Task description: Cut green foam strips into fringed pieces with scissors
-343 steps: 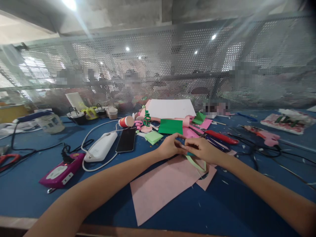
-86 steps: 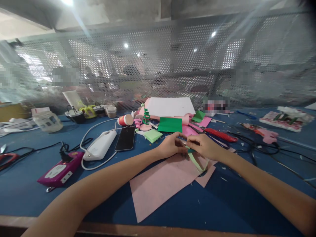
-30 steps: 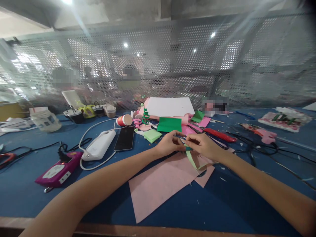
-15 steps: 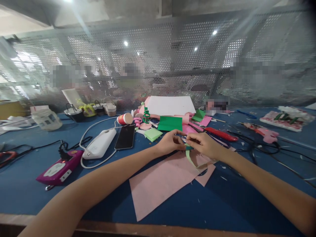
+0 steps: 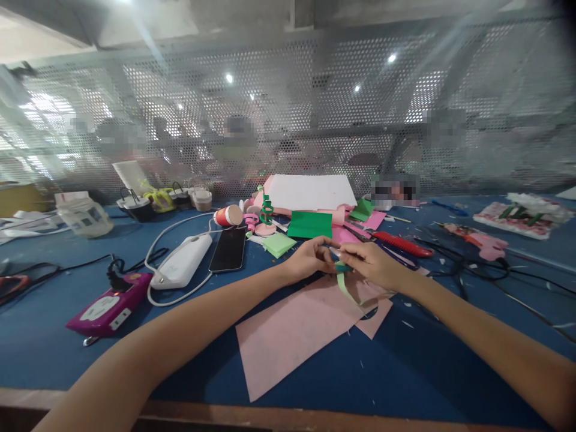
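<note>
My left hand (image 5: 308,258) and my right hand (image 5: 372,264) meet above the blue table, fingertips pinched together. Between them they hold the upper end of a light green paper strip (image 5: 344,289). The strip hangs down and curls over a large pink paper sheet (image 5: 288,336) lying on the table. A thin stick-like thing shows at my fingertips, too small to name. Both hands are closed in a pinch.
A black phone (image 5: 228,250), a white power bank (image 5: 182,269) with cable and a purple device (image 5: 105,307) lie to the left. Green and pink paper pieces (image 5: 310,225), a red cutter (image 5: 402,244), cables and a pink glue gun (image 5: 483,244) lie behind and right. A perforated metal screen (image 5: 288,120) bounds the table's far side.
The hands have stayed together, shifting slightly. The green strip's loop has turned a little between the fingertips over the last second.
</note>
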The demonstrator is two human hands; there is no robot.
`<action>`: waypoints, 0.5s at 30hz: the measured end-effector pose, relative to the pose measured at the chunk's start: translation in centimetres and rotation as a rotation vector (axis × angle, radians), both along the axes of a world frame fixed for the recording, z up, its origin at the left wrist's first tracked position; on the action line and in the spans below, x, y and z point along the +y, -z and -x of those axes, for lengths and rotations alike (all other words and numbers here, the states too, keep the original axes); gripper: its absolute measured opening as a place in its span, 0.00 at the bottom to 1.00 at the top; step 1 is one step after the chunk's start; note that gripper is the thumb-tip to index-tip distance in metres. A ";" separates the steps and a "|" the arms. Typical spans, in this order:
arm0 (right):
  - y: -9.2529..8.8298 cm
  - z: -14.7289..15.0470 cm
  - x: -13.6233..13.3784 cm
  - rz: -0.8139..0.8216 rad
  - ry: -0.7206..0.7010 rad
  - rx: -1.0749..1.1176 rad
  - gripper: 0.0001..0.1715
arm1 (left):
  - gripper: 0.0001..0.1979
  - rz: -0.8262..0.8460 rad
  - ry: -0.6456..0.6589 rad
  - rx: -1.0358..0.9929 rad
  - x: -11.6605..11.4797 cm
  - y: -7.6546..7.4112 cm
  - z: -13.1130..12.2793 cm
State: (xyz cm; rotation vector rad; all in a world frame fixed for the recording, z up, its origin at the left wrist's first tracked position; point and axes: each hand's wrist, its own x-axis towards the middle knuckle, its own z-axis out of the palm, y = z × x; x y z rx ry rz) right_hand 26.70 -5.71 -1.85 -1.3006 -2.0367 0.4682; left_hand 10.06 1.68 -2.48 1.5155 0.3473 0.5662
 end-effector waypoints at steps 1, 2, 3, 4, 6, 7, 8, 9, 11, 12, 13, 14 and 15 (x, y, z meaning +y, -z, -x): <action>0.0 -0.1 0.0 0.022 0.003 0.031 0.21 | 0.24 0.010 -0.001 -0.008 0.0 0.0 0.0; 0.0 -0.1 0.1 0.039 0.007 0.060 0.22 | 0.23 0.018 -0.003 -0.014 0.0 0.0 0.0; 0.0 -0.2 0.1 0.055 0.008 0.080 0.22 | 0.23 0.026 -0.005 -0.018 0.1 0.1 -0.1; 0.0 -0.2 0.1 0.062 0.007 0.086 0.22 | 0.24 0.034 -0.006 -0.021 0.2 0.2 -0.1; -0.1 -0.2 0.1 0.046 0.006 0.054 0.21 | 0.25 0.043 0.000 -0.022 0.3 0.3 -0.1; -0.2 -0.2 0.1 0.031 0.005 0.025 0.20 | 0.25 0.038 0.004 -0.021 0.4 0.4 -0.1; -0.3 -0.2 0.0 0.015 0.005 -0.005 0.19 | 0.26 0.023 0.005 -0.015 0.4 0.4 -0.1; -0.3 -0.2 0.0 0.000 0.009 -0.031 0.18 | 0.26 -0.001 0.006 -0.004 0.4 0.5 -0.1; -0.4 -0.2 0.0 -0.026 0.022 -0.068 0.16 | 0.25 -0.064 -0.001 0.032 0.4 0.5 -0.1; -0.4 -0.2 0.0 -0.035 0.026 -0.083 0.16 | 0.26 -0.092 -0.008 0.051 0.3 0.4 -0.1; -0.4 -0.2 0.0 -0.039 0.027 -0.096 0.16 | 0.26 -0.109 -0.015 0.070 0.3 0.4 -0.1; -0.3 -0.1 0.0 -0.040 0.026 -0.106 0.15 | 0.27 -0.115 -0.021 0.087 0.2 0.4 -0.1; -0.3 -0.1 0.0 -0.038 0.022 -0.115 0.14 | 0.28 -0.113 -0.026 0.102 0.1 0.3 -0.1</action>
